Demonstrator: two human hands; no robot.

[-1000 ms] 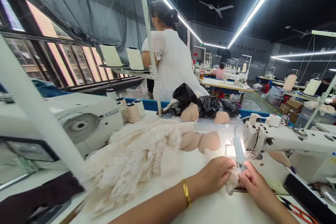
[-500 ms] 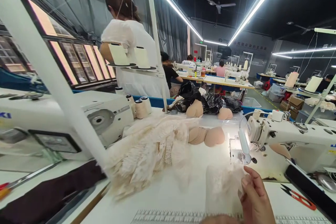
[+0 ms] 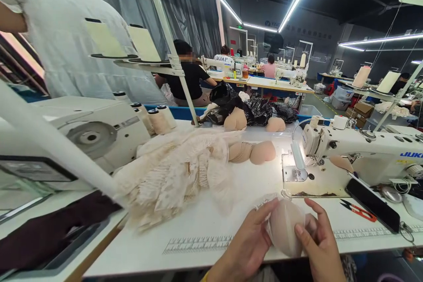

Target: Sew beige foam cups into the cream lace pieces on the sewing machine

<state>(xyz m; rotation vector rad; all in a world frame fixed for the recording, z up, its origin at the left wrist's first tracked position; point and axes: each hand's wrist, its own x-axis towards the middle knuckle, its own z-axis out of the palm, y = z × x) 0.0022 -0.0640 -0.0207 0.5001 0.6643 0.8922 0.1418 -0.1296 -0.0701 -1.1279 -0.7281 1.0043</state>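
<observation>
A pale, rounded cup with sheer fabric and a lacy edge (image 3: 287, 228) is held between my two hands near the table's front edge. My left hand (image 3: 253, 238) grips its left side, thumb at the upper rim. On the right side, my right hand (image 3: 319, 238) presses its thumb against the cup, with the index finger raised. Behind and to the left lies a heap of cream lace fabric (image 3: 178, 176). Beige cups (image 3: 262, 153) rest beyond it, beside the lit needle area of a white sewing machine (image 3: 366, 154).
Red-handled snips (image 3: 358, 210) and a black phone (image 3: 373, 205) lie at the right. A ruler strip (image 3: 198, 243) runs along the front. Another machine (image 3: 89, 136), thread cones (image 3: 158, 121) and a slanted white pole (image 3: 62, 150) stand left. A person in white (image 3: 76, 31) is behind.
The view has shifted. My left hand has come up into full view and both hands now hold the cup, where before my right hand pinched loose sheer fabric.
</observation>
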